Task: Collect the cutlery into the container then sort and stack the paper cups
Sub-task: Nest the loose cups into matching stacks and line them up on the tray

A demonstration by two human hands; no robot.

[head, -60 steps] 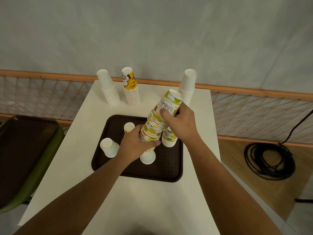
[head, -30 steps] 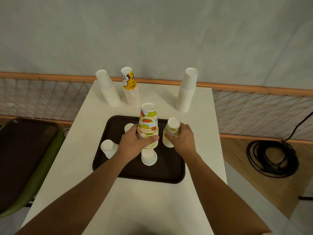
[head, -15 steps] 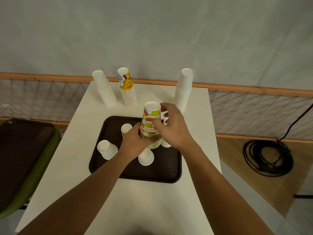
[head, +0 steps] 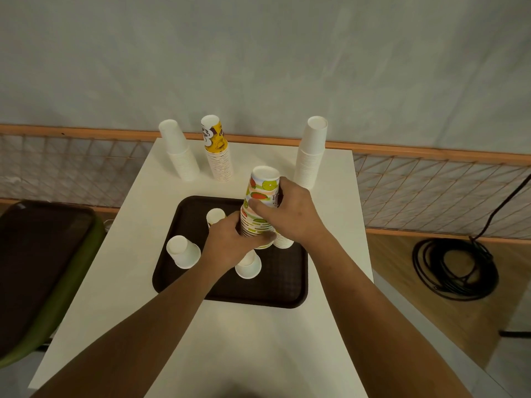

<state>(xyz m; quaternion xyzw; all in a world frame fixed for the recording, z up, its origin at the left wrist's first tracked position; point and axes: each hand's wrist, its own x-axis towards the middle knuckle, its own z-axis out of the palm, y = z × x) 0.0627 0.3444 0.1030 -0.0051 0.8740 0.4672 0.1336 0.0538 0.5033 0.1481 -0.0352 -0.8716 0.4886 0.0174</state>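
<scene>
Head view: one wide frame, looking down over both forearms at a white surface (head: 230,340).
Fruit-print stack (head: 260,208): standing upside down over the brown tray (head: 258,294), tilting slightly, both hands gripping it.
Left hand (head: 232,245): wrapping the lower rims of the stack — fingers curling closed around the base.
Right hand (head: 290,214): clasping the top cup of the stack, fingers (head: 258,203) pressing against its printed side, thumb side hidden behind the cup.
Loose cups on the tray: a white cup (head: 183,252) sitting upside down at the left; another white cup (head: 248,264) sitting just below the left hand; a third cup (head: 215,216) peeking out behind that hand; a small ribbed stack (head: 283,241) showing under the right wrist.
Sorted stacks at the far edge: a white stack (head: 179,155) leaning at the left, a yellow-print stack (head: 218,150) beside it, a tall white stack (head: 311,152) standing well apart at the right.
Cutlery and container: not showing anywhere in this frame.
Surroundings: a second dark tray (head: 37,254) lying on a green seat at the left — a coiled black cable (head: 454,268) lying on the floor at the right.
</scene>
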